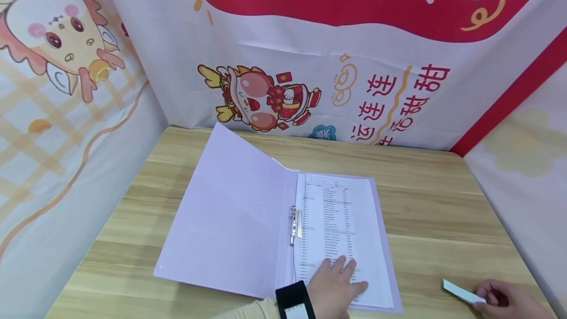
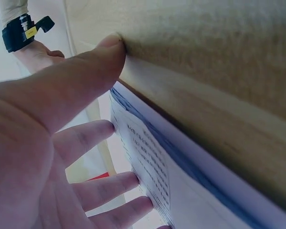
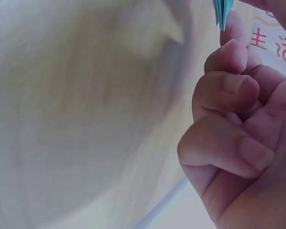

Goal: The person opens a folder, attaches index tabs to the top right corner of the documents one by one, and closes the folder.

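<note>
A lilac ring binder [image 1: 230, 220] lies open on the table, its cover swung to the left. Printed sheets [image 1: 369, 230] lie on its right side, next to a metal clip [image 1: 293, 225] at the spine. My left hand [image 1: 332, 289] rests on the lower part of the sheets with fingers spread. In the left wrist view the fingertips meet the stack of sheets [image 2: 143, 157]. Off to the right, near the table's front, my right hand [image 1: 509, 302] pinches a thin, pale teal paper strip [image 1: 458, 290]. The right wrist view shows the strip's layered end [image 3: 222, 14] and the other fingers curled.
The wood-grain table [image 1: 434, 201] ends at a printed cloth backdrop [image 1: 283, 63] behind it. Patterned cloth [image 1: 75, 127] hangs along the left side, and pale cloth [image 1: 522, 161] along the right. A black wrist strap [image 1: 294, 302] sits on my left wrist.
</note>
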A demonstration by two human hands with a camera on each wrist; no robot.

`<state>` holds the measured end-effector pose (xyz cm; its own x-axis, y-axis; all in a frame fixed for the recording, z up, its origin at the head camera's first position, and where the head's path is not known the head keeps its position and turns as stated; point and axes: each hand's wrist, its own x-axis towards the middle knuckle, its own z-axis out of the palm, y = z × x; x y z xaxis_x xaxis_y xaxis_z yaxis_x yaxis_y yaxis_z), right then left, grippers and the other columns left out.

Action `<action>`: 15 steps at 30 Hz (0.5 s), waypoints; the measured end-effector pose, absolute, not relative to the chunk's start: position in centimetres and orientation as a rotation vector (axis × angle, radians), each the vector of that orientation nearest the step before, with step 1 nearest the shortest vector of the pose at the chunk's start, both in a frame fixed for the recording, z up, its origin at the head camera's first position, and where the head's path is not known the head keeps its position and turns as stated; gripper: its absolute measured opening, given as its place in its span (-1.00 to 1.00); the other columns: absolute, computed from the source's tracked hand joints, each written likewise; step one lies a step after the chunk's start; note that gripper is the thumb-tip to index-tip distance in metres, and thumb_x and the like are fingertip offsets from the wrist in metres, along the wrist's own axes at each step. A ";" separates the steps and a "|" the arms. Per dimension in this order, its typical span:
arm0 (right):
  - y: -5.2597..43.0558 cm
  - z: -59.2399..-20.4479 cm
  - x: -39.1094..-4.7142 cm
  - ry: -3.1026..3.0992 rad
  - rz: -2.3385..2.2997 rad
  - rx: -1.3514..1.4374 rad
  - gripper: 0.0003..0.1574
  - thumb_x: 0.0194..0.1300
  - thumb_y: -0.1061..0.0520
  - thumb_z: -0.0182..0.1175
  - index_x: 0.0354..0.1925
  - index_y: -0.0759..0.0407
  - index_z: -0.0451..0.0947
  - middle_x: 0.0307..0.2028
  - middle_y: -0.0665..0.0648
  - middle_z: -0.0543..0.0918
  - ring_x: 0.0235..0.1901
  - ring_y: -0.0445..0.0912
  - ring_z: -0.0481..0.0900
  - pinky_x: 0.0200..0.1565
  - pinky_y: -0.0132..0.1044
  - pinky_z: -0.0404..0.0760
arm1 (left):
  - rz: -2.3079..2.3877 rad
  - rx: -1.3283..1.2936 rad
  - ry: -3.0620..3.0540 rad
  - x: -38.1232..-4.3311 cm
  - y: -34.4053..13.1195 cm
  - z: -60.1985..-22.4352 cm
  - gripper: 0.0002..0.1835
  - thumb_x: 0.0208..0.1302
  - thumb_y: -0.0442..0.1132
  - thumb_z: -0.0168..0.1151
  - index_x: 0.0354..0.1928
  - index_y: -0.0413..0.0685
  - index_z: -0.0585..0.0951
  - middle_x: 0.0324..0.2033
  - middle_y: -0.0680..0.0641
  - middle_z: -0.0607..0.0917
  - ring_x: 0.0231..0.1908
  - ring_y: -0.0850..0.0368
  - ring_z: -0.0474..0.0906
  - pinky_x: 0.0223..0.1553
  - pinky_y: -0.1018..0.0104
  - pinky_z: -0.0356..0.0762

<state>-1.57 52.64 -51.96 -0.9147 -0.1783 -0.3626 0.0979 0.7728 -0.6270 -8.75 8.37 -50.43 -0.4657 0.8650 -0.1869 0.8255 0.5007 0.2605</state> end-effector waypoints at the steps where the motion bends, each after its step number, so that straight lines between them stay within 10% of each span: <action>1: 52.5 -51.8 -1.6 2.560 -0.974 -0.090 -0.88 0.37 0.26 0.27 -0.25 0.32 0.52 -0.47 -0.20 0.38 -0.52 -0.30 0.35 -0.54 -0.33 0.26 | 0.193 1.419 2.454 -8.8 8.4 -50.4 -0.15 0.05 0.28 0.48 0.43 0.37 0.46 0.44 -0.04 0.39 0.43 0.00 0.27 0.30 0.04 0.39; 15: 47.4 -49.0 -2.6 2.890 -1.025 -0.460 -0.60 0.14 0.43 0.40 -0.31 0.01 0.47 -0.49 -0.17 0.35 -0.50 -0.28 0.32 -0.57 -0.36 0.23 | 0.201 1.417 2.613 -8.8 8.3 -49.6 -0.30 0.20 0.30 0.37 0.36 0.32 0.53 0.32 0.02 0.50 0.30 0.12 0.40 0.09 0.24 0.47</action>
<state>-2.64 47.37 -49.02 -0.9551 -0.2900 0.0604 -0.2632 0.7376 -0.6218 -8.78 8.30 -49.64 -0.5371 0.8399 -0.0782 0.8181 0.5412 0.1944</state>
